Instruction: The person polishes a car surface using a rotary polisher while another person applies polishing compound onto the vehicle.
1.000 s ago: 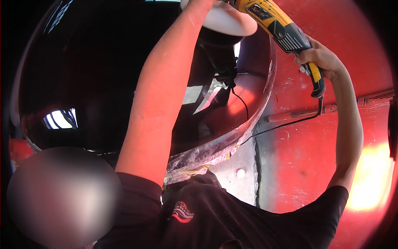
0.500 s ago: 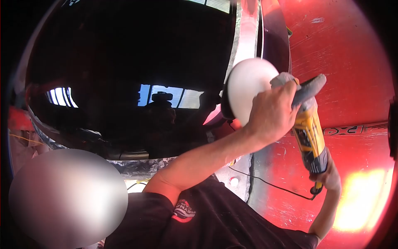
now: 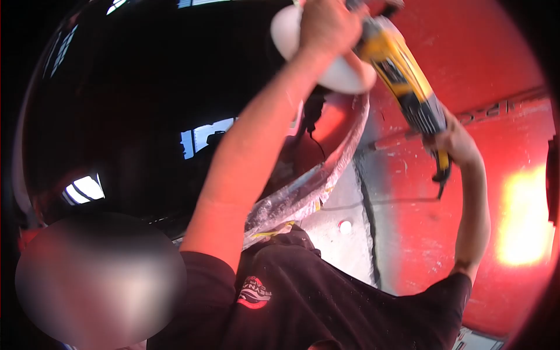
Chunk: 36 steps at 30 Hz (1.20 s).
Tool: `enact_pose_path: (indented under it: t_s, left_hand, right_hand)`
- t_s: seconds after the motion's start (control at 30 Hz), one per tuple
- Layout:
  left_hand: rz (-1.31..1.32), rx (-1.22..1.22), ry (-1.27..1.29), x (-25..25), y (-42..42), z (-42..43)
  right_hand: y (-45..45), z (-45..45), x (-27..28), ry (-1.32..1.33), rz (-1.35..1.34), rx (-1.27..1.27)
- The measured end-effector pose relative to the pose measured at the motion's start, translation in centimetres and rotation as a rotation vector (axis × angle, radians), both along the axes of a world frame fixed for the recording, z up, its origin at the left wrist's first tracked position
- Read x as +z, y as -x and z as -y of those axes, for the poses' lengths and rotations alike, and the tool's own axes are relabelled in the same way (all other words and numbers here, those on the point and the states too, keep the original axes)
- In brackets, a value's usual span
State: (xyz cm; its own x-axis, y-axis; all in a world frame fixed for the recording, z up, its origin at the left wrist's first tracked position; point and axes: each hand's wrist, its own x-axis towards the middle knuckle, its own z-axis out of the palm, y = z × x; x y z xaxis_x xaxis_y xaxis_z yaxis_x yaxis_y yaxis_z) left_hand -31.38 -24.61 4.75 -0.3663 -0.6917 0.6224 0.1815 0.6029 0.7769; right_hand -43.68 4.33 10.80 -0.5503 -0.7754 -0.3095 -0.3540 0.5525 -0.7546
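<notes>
A yellow and black polisher [image 3: 405, 76] with a large white round pad [image 3: 344, 76] is held in both my hands at upper right. My left hand [image 3: 332, 26] is closed around the front end by the pad, its fingers partly hidden. My right hand [image 3: 454, 140] grips the rear of the body, near the cord end. The pad lies over the edge of a glossy black car panel [image 3: 146, 76]; whether it touches the surface I cannot tell. My left forearm crosses in front of the panel.
Clear masking film [image 3: 286, 204] lines the panel's lower edge. A scratched red surface [image 3: 496, 146] with dark lettering lies to the right, with a bright light patch on it. A power cord [image 3: 385, 202] trails below the polisher. A blurred oval [image 3: 99, 280] covers the lower left.
The polisher and both my hands have moved up in view, the pad and left hand also leftward. More of the panel's film-covered lower edge shows. Both hands keep their grip.
</notes>
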Motion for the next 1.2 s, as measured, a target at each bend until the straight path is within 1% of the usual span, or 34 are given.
enact_pose_path:
  t_s: [0.03, 0.1, 0.17, 0.2, 0.23, 0.27, 0.3, 0.33, 0.37, 0.4, 0.43, 0.47, 0.5, 0.53, 0.57, 0.63, 0.73, 0.83, 0.87, 0.9, 0.93, 0.97, 1.03, 1.1, 1.17, 1.2]
  left_hand:
    - [-0.051, 0.024, 0.038, -0.4, 0.8, 0.8]
    - [-0.156, 0.089, 0.123, -0.8, 2.7, 2.2]
    - [0.006, 0.164, 0.274, -3.0, 2.8, 3.1]
    - [0.085, 0.209, 0.348, -2.5, 1.7, 2.4]
    - [0.014, 0.116, 0.238, -2.6, 0.8, 0.6]
    - [-0.059, 0.027, 0.126, -1.4, -2.0, -3.5]
    - [0.055, 0.023, 0.03, -1.3, -3.4, -5.6]
    - [-0.069, 0.085, 0.196, -3.5, -3.4, -6.5]
    - [0.042, -0.018, 0.058, -3.6, -5.5, -8.8]
    - [-0.044, -0.025, 0.11, -4.2, -6.5, -10.8]
    - [0.033, -0.162, -0.011, -4.9, -7.9, -12.7]
    - [-0.008, -0.145, 0.093, -5.2, -8.9, -14.2]
    - [0.045, -0.166, 0.112, -5.8, -10.0, -15.7]
    - [0.031, -0.199, 0.07, -6.0, -10.6, -17.0]
    - [0.06, -0.237, 0.058, -6.3, -11.2, -17.9]
    - [0.083, -0.291, 0.02, -6.4, -11.4, -18.6]
    - [0.045, -0.256, 0.05, -5.9, -9.7, -17.2]
    - [-0.037, -0.221, -0.008, -4.6, -6.4, -14.1]
    - [-0.061, -0.199, -0.027, -4.0, -5.4, -12.9]
    - [-0.079, -0.168, -0.043, -3.5, -4.4, -11.7]
    - [-0.142, -0.087, 0.012, -3.2, -3.1, -10.3]
    - [-0.081, -0.092, -0.042, -2.8, -2.4, -8.9]
    - [-0.114, 0.023, 0.013, -2.0, -0.7, -6.1]
    - [-0.126, 0.063, 0.042, -1.1, 1.0, -2.7]
    - [-0.123, 0.042, -0.001, 0.1, 2.2, 1.1]
    - [-0.114, 0.096, 0.04, 0.2, 3.0, 3.1]
  right_hand:
    - [0.7, 1.0, -0.7, 0.034, -0.017, 0.013]
    - [1.9, 2.0, -1.5, 0.029, 0.056, 0.04]
    - [1.4, 0.9, -2.3, 0.041, 0.093, 0.001]
    - [1.1, -0.1, -2.8, 0.063, 0.118, 0.006]
    - [0.5, -1.0, -3.4, 0.086, 0.141, 0.016]
    - [-0.8, -2.3, -3.9, 0.105, 0.09, 0.019]
    - [-1.5, -4.0, -4.6, 0.059, 0.054, -0.019]
    - [-1.6, -6.2, -5.5, 0.001, 0.12, -0.048]
    - [-2.5, -8.4, -6.4, 0.02, 0.147, -0.061]
    - [-3.3, -10.5, -7.3, 0.039, 0.175, -0.075]
    - [-3.6, -13.5, -8.5, -0.011, 0.12, -0.105]
    - [-5.2, -14.9, -8.4, -0.029, 0.168, -0.148]
    - [-5.8, -17.1, -9.3, -0.032, 0.162, -0.119]
    - [-6.8, -18.2, -9.5, -0.062, 0.181, -0.153]
    - [-7.7, -18.9, -9.8, -0.048, 0.136, -0.168]
    - [-8.6, -19.0, -9.5, -0.07, 0.126, -0.146]
    - [-7.6, -18.3, -8.7, -0.081, 0.131, -0.217]
    - [-5.4, -14.7, -6.1, -0.025, 0.105, -0.249]
    - [-4.0, -13.2, -5.2, -0.006, 0.088, -0.163]
    - [-3.4, -11.5, -3.6, -0.046, 0.097, -0.163]
    - [-2.4, -9.9, -2.8, -0.028, 0.105, -0.149]
    - [-1.4, -8.4, -2.1, -0.007, 0.112, -0.137]
    - [0.0, -4.9, -0.1, -0.029, 0.098, -0.079]
    - [2.1, -1.5, 0.6, -0.041, 0.005, -0.011]
    - [3.7, 2.4, 1.4, -0.065, -0.029, 0.061]
    - [4.8, 4.0, 1.2, -0.037, -0.03, 0.081]
